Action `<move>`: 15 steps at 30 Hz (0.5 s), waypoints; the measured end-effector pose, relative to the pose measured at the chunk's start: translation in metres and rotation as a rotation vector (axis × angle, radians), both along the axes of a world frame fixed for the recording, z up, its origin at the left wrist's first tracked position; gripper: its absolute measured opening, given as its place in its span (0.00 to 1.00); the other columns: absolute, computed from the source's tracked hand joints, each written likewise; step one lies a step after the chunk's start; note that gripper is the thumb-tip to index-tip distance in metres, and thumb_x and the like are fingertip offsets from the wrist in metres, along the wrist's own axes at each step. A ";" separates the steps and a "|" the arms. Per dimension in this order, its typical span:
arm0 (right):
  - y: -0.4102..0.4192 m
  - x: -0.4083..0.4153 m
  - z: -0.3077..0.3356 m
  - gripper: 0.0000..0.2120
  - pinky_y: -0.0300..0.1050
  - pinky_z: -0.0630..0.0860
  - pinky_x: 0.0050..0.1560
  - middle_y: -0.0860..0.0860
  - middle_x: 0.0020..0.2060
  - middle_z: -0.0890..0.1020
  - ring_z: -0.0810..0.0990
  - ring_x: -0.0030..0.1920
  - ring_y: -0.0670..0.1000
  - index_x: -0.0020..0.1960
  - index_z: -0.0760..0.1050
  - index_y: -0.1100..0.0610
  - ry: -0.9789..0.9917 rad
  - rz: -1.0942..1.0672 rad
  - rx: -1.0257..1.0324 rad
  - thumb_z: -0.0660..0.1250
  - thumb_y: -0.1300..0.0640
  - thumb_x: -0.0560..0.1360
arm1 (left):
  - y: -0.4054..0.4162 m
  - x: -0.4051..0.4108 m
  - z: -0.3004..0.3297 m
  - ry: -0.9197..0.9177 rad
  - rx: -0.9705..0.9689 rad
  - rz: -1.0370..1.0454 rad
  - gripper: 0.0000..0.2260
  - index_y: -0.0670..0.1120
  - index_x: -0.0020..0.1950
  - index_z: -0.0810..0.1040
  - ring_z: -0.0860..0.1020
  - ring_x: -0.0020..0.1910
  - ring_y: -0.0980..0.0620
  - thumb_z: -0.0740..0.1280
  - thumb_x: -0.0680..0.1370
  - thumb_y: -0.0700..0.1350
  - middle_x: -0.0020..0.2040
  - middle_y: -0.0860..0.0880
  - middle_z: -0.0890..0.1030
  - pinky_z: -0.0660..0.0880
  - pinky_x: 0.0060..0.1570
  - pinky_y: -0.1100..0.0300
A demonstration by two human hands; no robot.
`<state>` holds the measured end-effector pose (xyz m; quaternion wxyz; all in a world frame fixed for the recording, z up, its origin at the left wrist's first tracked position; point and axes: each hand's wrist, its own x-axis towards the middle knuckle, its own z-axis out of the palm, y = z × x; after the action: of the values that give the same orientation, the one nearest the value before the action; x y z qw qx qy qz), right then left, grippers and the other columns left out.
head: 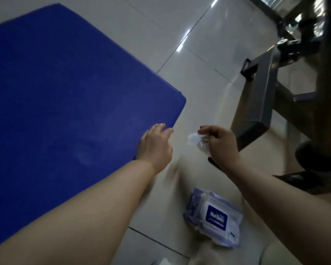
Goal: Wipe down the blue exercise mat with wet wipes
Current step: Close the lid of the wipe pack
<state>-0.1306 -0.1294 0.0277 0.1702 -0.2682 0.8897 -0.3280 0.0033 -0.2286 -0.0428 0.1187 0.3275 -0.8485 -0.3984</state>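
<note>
The blue exercise mat (65, 96) lies flat on the tiled floor and fills the left half of the view. My left hand (157, 144) reaches over the mat's near right edge, close to its corner, fingers loosely bent with nothing in them. My right hand (220, 144) is raised above the floor to the right of the mat and pinches a crumpled white wet wipe (198, 141). A pack of wet wipes (214, 219), pale with a dark blue label, lies on the floor below my right forearm.
Pale glossy floor tiles (199, 64) surround the mat. A dark metal frame of gym equipment (260, 96) stands on the floor at the right, close to my right hand. A small white object (163, 262) shows at the bottom edge.
</note>
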 end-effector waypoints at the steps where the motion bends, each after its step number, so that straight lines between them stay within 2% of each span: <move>1: 0.009 0.005 0.008 0.14 0.31 0.74 0.54 0.50 0.48 0.82 0.79 0.50 0.47 0.44 0.82 0.58 0.031 0.012 0.033 0.62 0.72 0.72 | 0.010 0.002 0.001 -0.015 -0.012 -0.018 0.21 0.47 0.70 0.70 0.62 0.72 0.48 0.61 0.77 0.40 0.72 0.46 0.66 0.58 0.68 0.53; 2: 0.019 0.009 0.014 0.13 0.32 0.74 0.54 0.50 0.50 0.82 0.79 0.50 0.47 0.44 0.82 0.58 0.050 0.021 0.076 0.62 0.72 0.73 | 0.022 0.005 0.002 -0.035 -0.022 -0.035 0.21 0.48 0.70 0.70 0.63 0.71 0.48 0.60 0.77 0.40 0.71 0.46 0.67 0.59 0.67 0.54; 4: 0.039 0.020 0.029 0.13 0.43 0.75 0.58 0.51 0.53 0.81 0.79 0.53 0.49 0.46 0.82 0.58 0.044 0.035 0.171 0.61 0.71 0.74 | 0.048 0.008 0.005 -0.077 -0.017 -0.080 0.19 0.48 0.68 0.71 0.65 0.69 0.48 0.59 0.77 0.40 0.70 0.48 0.68 0.62 0.65 0.55; 5: 0.050 0.025 0.035 0.13 0.44 0.74 0.59 0.52 0.53 0.81 0.78 0.54 0.51 0.47 0.82 0.58 0.050 0.047 0.221 0.61 0.71 0.75 | 0.062 0.010 0.008 -0.092 -0.003 -0.117 0.19 0.48 0.68 0.71 0.66 0.68 0.48 0.59 0.77 0.40 0.70 0.48 0.68 0.63 0.64 0.55; 6: 0.062 0.031 0.038 0.14 0.39 0.72 0.57 0.52 0.53 0.81 0.78 0.54 0.51 0.47 0.82 0.59 0.067 0.074 0.285 0.61 0.71 0.75 | 0.074 0.010 0.010 -0.107 0.015 -0.162 0.19 0.48 0.67 0.72 0.67 0.67 0.48 0.59 0.77 0.40 0.69 0.48 0.68 0.64 0.63 0.56; 8: 0.089 0.044 0.037 0.14 0.27 0.67 0.47 0.49 0.50 0.81 0.77 0.52 0.48 0.50 0.82 0.56 0.082 0.125 0.453 0.60 0.69 0.76 | 0.093 0.012 0.015 -0.145 0.022 -0.262 0.16 0.46 0.64 0.74 0.70 0.61 0.47 0.60 0.76 0.40 0.64 0.47 0.71 0.68 0.58 0.55; 9: 0.104 0.050 0.032 0.15 0.27 0.67 0.44 0.48 0.50 0.81 0.77 0.50 0.47 0.52 0.81 0.55 0.062 0.116 0.537 0.59 0.67 0.76 | 0.098 0.013 0.016 -0.176 0.000 -0.311 0.15 0.46 0.62 0.75 0.71 0.58 0.46 0.61 0.76 0.40 0.60 0.47 0.72 0.70 0.54 0.55; 12: 0.150 0.067 0.005 0.15 0.38 0.71 0.49 0.53 0.52 0.83 0.79 0.52 0.50 0.52 0.82 0.55 -0.032 0.036 0.751 0.59 0.65 0.76 | 0.108 0.017 0.008 -0.267 -0.044 -0.396 0.12 0.46 0.59 0.75 0.72 0.53 0.45 0.61 0.77 0.40 0.57 0.47 0.72 0.71 0.49 0.55; 15: 0.196 0.088 -0.027 0.13 0.30 0.67 0.44 0.51 0.54 0.82 0.79 0.54 0.48 0.53 0.82 0.55 -0.084 -0.053 0.771 0.59 0.63 0.76 | 0.117 0.014 0.001 -0.265 -0.049 -0.432 0.09 0.43 0.55 0.75 0.72 0.53 0.44 0.61 0.77 0.40 0.57 0.45 0.72 0.71 0.49 0.53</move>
<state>-0.0425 0.0665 0.0011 0.2863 -0.1478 0.9466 0.0157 0.0177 -0.1117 -0.0413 -0.0736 0.1850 -0.9164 -0.3473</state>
